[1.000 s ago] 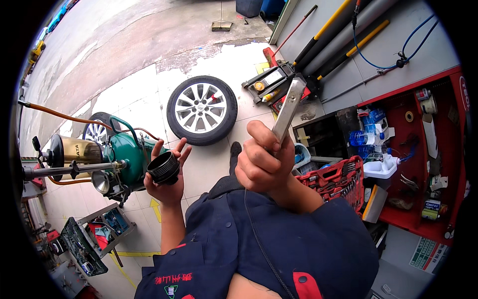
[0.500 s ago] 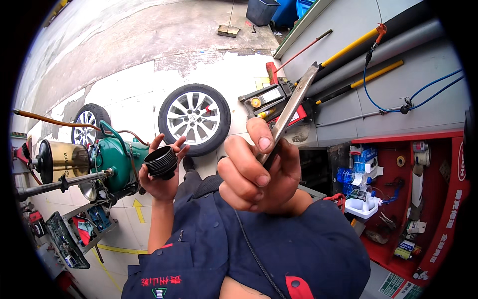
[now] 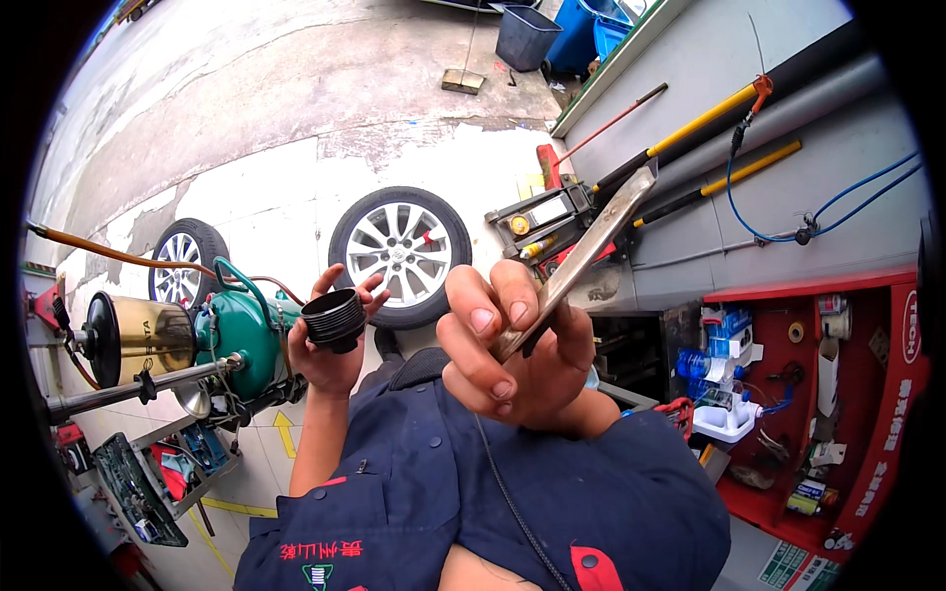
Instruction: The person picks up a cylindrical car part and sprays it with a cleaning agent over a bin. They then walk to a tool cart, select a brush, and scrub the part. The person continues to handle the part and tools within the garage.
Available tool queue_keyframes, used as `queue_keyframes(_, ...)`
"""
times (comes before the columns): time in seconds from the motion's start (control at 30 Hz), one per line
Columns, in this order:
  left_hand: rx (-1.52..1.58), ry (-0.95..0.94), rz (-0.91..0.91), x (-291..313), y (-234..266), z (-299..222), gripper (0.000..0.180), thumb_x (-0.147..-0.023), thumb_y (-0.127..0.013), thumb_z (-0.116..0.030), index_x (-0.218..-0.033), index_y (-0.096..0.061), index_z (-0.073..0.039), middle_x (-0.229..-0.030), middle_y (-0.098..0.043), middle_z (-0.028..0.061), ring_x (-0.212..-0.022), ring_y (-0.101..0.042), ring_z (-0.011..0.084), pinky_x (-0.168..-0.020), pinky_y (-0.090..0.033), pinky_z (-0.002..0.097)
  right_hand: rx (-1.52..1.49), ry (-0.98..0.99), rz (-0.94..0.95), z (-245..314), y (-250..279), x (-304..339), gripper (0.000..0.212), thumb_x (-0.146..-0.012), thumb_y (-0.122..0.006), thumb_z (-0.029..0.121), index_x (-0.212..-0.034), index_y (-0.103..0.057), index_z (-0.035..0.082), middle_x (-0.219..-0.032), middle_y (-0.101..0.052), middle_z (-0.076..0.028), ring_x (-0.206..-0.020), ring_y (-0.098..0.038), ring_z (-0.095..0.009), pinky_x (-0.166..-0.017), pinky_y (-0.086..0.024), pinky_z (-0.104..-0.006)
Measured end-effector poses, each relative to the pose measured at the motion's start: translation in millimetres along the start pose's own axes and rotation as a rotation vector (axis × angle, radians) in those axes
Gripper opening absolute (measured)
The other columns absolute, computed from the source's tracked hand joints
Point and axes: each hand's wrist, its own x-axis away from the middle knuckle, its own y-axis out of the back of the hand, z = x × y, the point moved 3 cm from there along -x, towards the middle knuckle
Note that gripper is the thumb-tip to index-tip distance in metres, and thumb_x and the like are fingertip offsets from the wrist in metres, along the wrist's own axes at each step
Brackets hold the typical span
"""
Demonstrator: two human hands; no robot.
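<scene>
Between the thumb and fingers of my left hand (image 3: pixel 325 362) is a black threaded cup-shaped cap (image 3: pixel 333 320), with its ridged side showing and some fingers raised behind it. To the right and closer to view, my right hand (image 3: pixel 527 360) has its fingers closed round the lower end of a long flat silvery piece (image 3: pixel 596 258), which looks like a worn metal bar seen edge-on. It slants up and to the right, and its exact kind cannot be made out. The two hands are apart, in front of my dark blue work jacket (image 3: pixel 414 502).
A wheel with a tyre (image 3: pixel 451 246) lies on the floor ahead, another wheel (image 3: pixel 187 261) farther left. Left stands a green tank (image 3: pixel 246 335) with a clear cylinder; below it, an open tool case (image 3: pixel 138 488). Right are a floor jack (image 3: pixel 537 217) and a red cabinet (image 3: pixel 769 404) with bottles.
The fingers of my right hand have shifted along the flat piece, the forefinger now resting higher against it. The view has tilted slightly; my left hand still holds the cap.
</scene>
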Motion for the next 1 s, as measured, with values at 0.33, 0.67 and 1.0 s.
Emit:
queue_keyframes(0.33,0.008,0.019,0.023,-12.3,16.8,-7.5,0.093,-0.092,-0.06,-0.063,-0.157,-0.04,0.0,-0.113,-0.071,0.0236,-0.141,-0.052,0.0465,-0.123,-0.035,0.0614,0.073,0.042,0.099,-20.4,8.9,-10.2,0.04,-0.107,-0.062,0.038,-0.118,-0.067,0.0,-0.126,-0.05,-0.016,-0.078,-0.058,-0.019,-0.063,-0.05,-0.0316)
queue_keyframes(0.67,0.008,0.034,0.019,-18.9,21.0,-14.2,0.094,-0.09,-0.06,-0.063,-0.155,-0.041,0.001,-0.112,-0.073,0.0235,-0.138,-0.056,0.0453,-0.123,-0.039,0.0593,0.12,0.068,0.114,-26.6,6.0,-17.4,0.048,-0.106,-0.068,0.043,-0.117,-0.068,-0.004,-0.123,-0.054,-0.015,-0.081,-0.058,-0.02,-0.063,-0.049,-0.033)
queue_keyframes(1.0,0.018,0.043,0.049,-18.4,24.3,-18.8,0.093,-0.092,-0.063,-0.062,-0.156,-0.039,0.0,-0.114,-0.071,0.0236,-0.138,-0.054,0.0444,-0.123,-0.036,0.0609,0.11,0.043,0.103,-33.6,6.0,-19.1,0.049,-0.107,-0.065,0.048,-0.11,-0.069,0.0,-0.119,-0.056,-0.015,-0.078,-0.059,-0.02,-0.063,-0.051,-0.0319)
